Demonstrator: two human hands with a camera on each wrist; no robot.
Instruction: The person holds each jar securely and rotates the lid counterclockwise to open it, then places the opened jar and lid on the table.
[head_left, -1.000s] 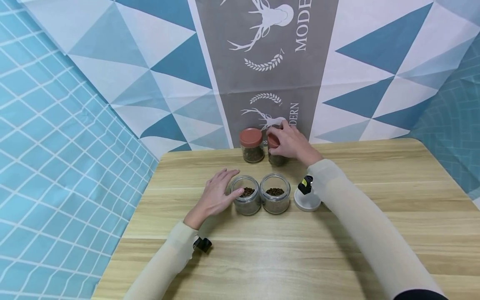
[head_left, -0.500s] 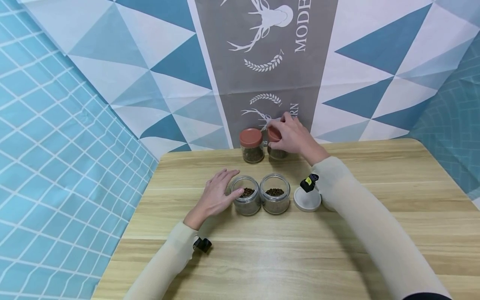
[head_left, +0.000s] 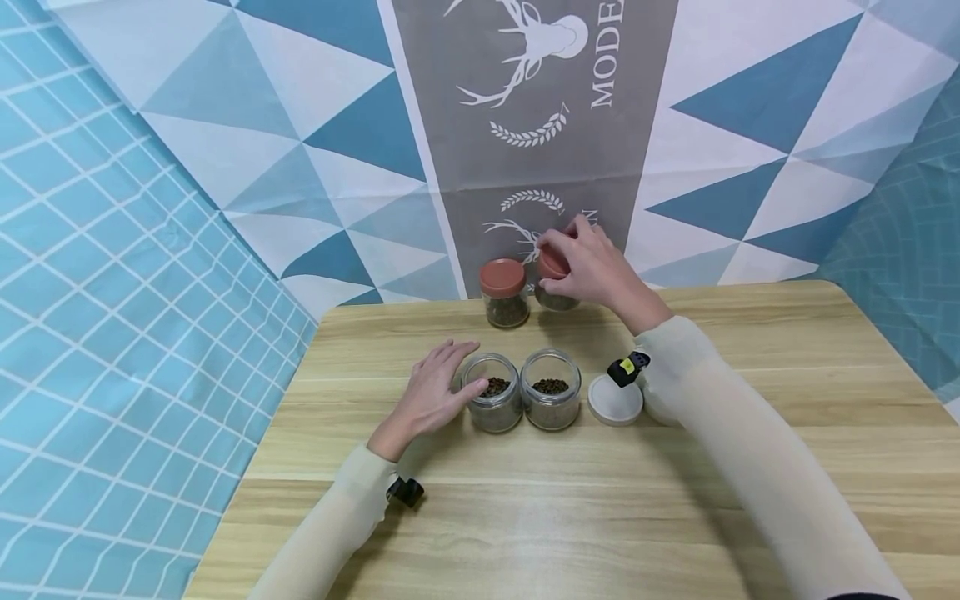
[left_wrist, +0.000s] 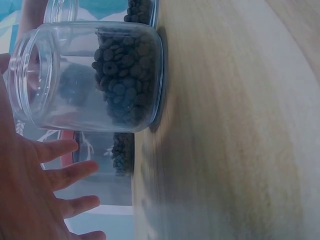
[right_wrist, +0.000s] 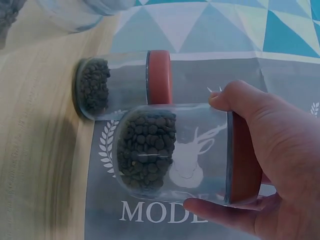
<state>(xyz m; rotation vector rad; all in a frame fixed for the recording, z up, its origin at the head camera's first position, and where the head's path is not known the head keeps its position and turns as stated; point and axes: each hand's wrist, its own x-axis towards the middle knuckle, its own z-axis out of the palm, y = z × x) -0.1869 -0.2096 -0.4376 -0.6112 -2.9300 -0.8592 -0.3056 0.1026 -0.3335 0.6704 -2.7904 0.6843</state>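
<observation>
My right hand (head_left: 596,268) grips a glass jar (right_wrist: 150,150) by its red lid from above, thumb and fingers at its sides. Dark pellets fill the lower part of this jar, and its base hangs above the table. A second red-lidded jar (head_left: 505,293) stands close to its left by the wall. Nearer me are two lidless glass jars side by side, the left one (head_left: 497,414) and the right one (head_left: 552,414), both with brown pellets inside. My left hand (head_left: 431,390) lies beside the left lidless jar with fingers spread, its thumb overlapping the rim.
A white round lid (head_left: 615,402) lies right of the lidless jars. Beside it, another pale round thing (head_left: 658,408) is mostly hidden by my right sleeve. A patterned wall covering (head_left: 555,158) rises behind the wooden table (head_left: 510,525).
My right hand has risen slightly and shifted right, bringing the red-lidded jar up with it. The left hand and the other jars have stayed put.
</observation>
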